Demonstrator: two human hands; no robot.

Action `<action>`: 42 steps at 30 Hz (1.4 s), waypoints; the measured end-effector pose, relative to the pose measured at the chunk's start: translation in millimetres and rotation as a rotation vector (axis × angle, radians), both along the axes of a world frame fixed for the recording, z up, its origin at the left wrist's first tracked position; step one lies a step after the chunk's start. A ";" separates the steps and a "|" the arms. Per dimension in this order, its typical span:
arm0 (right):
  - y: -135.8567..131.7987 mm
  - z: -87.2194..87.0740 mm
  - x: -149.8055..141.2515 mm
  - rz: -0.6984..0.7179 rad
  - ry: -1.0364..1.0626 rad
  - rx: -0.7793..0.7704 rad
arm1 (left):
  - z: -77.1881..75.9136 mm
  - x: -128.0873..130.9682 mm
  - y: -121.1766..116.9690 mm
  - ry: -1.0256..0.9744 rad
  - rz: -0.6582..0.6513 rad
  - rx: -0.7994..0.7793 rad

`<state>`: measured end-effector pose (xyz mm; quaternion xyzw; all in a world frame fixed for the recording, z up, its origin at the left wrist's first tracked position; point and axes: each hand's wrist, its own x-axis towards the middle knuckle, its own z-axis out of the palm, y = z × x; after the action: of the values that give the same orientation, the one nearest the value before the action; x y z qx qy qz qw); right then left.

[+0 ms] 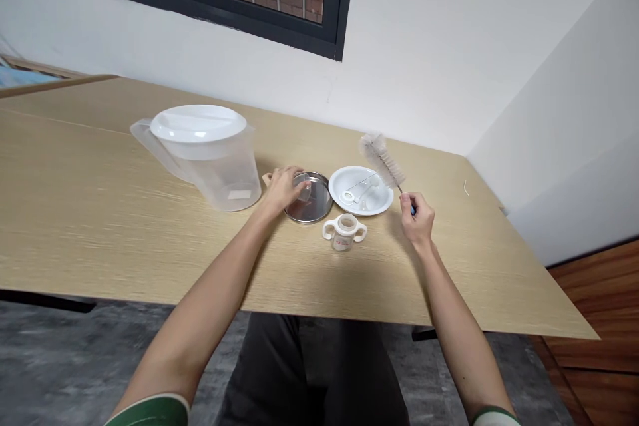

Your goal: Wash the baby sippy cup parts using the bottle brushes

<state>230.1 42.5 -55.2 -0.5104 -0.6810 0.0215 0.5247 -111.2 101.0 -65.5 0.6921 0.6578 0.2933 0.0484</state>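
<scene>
My right hand [417, 218] is closed round the handle of a bottle brush [382, 158], its white bristles tilted up to the left above the plate's right side. My left hand [283, 188] grips a small clear cup-like piece [302, 188] over a round, shallow metal tray [312, 214]. The fingers partly hide that piece. Close to the tray, an uncapped baby bottle [343, 238] with two white side handles stands upright. A white plate [339, 176] holds a white ring [348, 198] and small clear and white parts I cannot make out fully.
A large translucent pitcher [219, 170] with a white lid stands left of my left hand. Behind the wooden table [124, 233] are a white wall and a dark-framed window [329, 46]. A thin white strip [466, 188] lies at the right. The table's front edge runs before my legs.
</scene>
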 end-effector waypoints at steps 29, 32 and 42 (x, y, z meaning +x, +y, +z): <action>15.6 -5.5 5.3 -0.154 0.127 0.029 | 53.7 115.9 28.8 0.439 -0.372 -0.361; 15.0 -4.4 5.3 -0.148 0.121 0.039 | 49.9 121.6 33.1 0.453 -0.351 -0.371; 12.1 -0.7 2.3 -0.158 0.082 -0.005 | 76.3 70.7 12.5 0.004 -0.469 -0.310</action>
<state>232.4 54.6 -55.9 -0.5624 -0.6167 0.0026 0.5508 -40.5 113.5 10.7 0.8104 0.5167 0.1685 0.2188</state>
